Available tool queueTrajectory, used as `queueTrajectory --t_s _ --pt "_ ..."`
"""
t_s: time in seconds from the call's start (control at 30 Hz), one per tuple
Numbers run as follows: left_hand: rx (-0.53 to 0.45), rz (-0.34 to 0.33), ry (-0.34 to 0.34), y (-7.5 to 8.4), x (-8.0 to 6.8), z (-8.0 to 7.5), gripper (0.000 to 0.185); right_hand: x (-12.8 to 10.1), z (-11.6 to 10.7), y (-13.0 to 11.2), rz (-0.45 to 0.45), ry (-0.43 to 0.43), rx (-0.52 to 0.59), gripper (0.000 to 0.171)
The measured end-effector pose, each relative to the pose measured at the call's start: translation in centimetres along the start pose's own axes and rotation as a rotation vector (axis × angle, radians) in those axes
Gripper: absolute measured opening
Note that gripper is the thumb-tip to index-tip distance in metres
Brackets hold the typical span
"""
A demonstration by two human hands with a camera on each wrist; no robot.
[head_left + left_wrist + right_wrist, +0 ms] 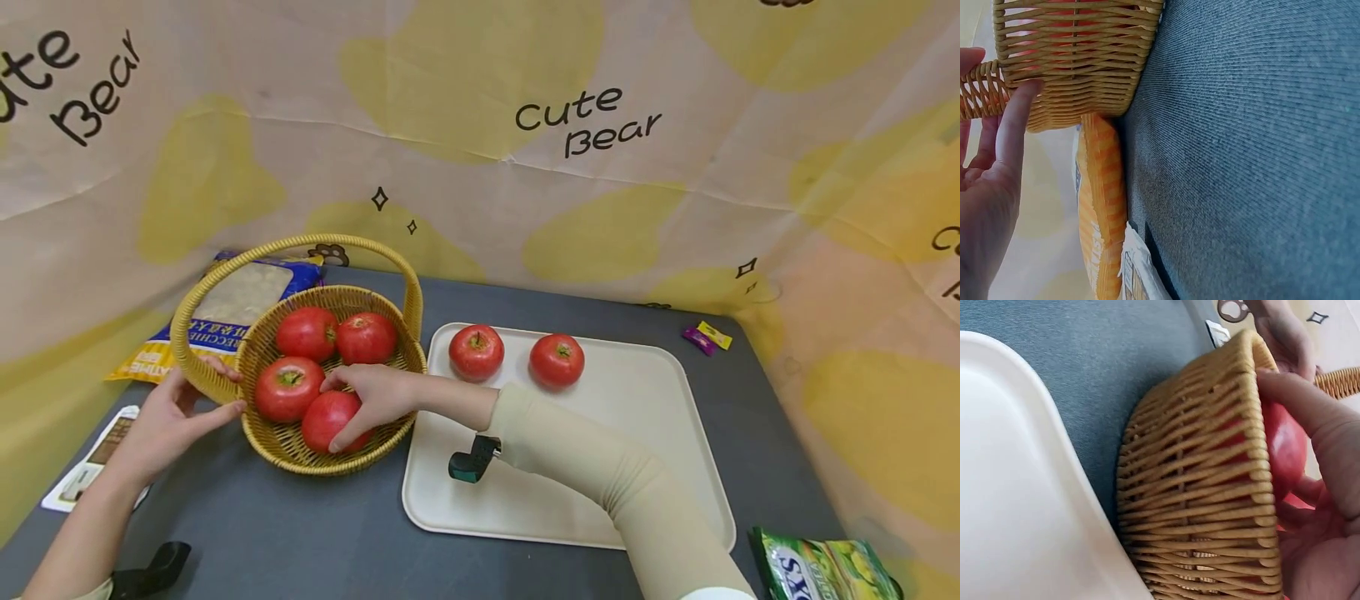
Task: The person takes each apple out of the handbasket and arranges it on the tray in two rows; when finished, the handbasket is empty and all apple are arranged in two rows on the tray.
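The wicker basket point(288, 446) holds four red apples. The right hand point(372, 398) reaches in over the rim w/ fingers curled round the near apple point(328, 417) — the one at the basket's front edge. Three more apples point(337, 337) lie just beyond and to the left of that hand. The left hand point(168, 417) rests against the basket's outer wall near where the handle joins, fingers straight, gripping nothing.

Right of the right hand's forearm lies the cream tray point(637, 400) w/ two apples point(516, 355) side by side at its far end, apart from each other.

The left wrist view shows what the head view hides — a fingertip pressed flat on the weave point(1079, 69), and an orange-edged bag point(1102, 212) lying just beside the basket's base on the grey surface point(1247, 156). The right wrist view shows the basket wall point(1204, 487) from outside, w/ the thumb point(1300, 406) over the rim on the red apple, and the tray's edge point(1016, 487) close to the basket; whether they touch I can't tell.
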State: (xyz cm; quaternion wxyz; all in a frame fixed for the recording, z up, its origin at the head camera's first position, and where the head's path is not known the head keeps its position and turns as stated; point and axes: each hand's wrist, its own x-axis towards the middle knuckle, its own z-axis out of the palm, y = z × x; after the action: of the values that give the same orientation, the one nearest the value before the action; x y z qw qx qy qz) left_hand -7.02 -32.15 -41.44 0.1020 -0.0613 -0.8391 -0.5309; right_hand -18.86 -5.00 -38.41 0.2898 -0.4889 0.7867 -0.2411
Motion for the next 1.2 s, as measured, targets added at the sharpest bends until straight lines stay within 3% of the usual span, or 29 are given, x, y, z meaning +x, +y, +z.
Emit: queueTrajectory --t_s 0.17,0.3,0.43,0.7,0.83,1.03,1.2 --pt "-0.005 -0.021 -0.008 0.2 0.3 0.3 0.046 -0.5 0.6 0.2 -0.015 0.066 -0.077 0.069" --pt "0.006 -0.071 -0.008 0.6 0.5 0.6 0.048 -1.5 0.6 0.4 -0.008 0.128 -0.042 0.067" --pt "0.048 -0.088 -0.019 0.8 0.5 0.6 0.048 -3.3 0.2 0.5 0.049 0.202 0.122 0.068" --pt "0.081 -0.072 -0.049 1.2 0.3 0.1 0.049 -8.8 -1.0 1.2 0.152 0.322 0.697 0.062" --pt "0.081 -0.069 -0.038 1.4 0.3 -0.1 0.049 -11.8 -1.6 2.2 0.215 0.379 0.885 0.064" --pt "0.080 -0.041 -0.008 1.5 0.2 -0.4 0.046 -16.4 -2.2 4.4 0.317 0.531 1.020 0.070" --pt "0.060 -0.044 -0.021 1.4 0.2 -0.6 0.043 -20.6 -2.9 6.6 0.317 0.708 1.062 0.067"
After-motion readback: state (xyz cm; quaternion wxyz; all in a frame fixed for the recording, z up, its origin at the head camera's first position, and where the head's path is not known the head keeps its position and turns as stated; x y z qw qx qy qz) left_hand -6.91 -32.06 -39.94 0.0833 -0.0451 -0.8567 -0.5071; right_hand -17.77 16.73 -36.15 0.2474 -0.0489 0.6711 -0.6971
